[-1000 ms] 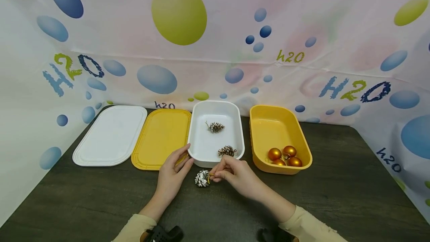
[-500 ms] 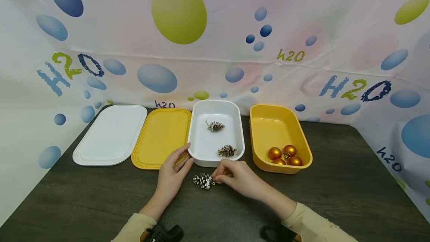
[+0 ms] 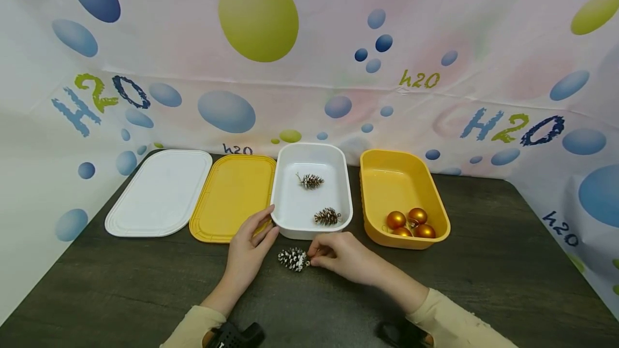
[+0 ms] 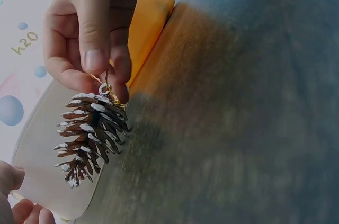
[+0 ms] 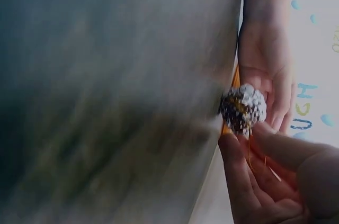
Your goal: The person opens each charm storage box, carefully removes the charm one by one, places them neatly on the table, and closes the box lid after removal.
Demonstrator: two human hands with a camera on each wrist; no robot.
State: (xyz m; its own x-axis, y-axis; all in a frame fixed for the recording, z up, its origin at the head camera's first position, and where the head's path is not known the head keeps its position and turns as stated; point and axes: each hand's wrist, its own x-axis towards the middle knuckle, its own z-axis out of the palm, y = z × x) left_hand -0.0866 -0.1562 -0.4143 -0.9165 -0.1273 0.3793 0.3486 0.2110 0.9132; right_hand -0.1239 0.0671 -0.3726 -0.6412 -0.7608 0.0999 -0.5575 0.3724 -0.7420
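Observation:
My right hand (image 3: 345, 256) pinches the thin gold cord of a snow-tipped pine cone (image 3: 293, 259) between thumb and fingertips. The cone is in front of the white container (image 3: 296, 232), its tip pointing left; whether it touches the table I cannot tell. In the left wrist view the pine cone (image 4: 90, 134) shows brown scales with white tips, below the fingers. My left hand (image 3: 249, 248) rests fairly straight fingers against the container's left front corner. Two more pine cones lie inside the white container, one far (image 3: 311, 181) and one near the front (image 3: 326, 216).
A yellow container (image 3: 394, 187) stands to the right, with several golden baubles (image 3: 417, 216) at its near end. Left of the white container lie a yellow lid (image 3: 234, 192) and a white lid (image 3: 159, 192). A printed cloth (image 3: 309, 42) hangs behind the dark table (image 3: 483, 262).
The pine cone by the right hand has turned from end-on to lengthwise, tip leftward. The right hand has shifted slightly to the right. The left hand stays in place.

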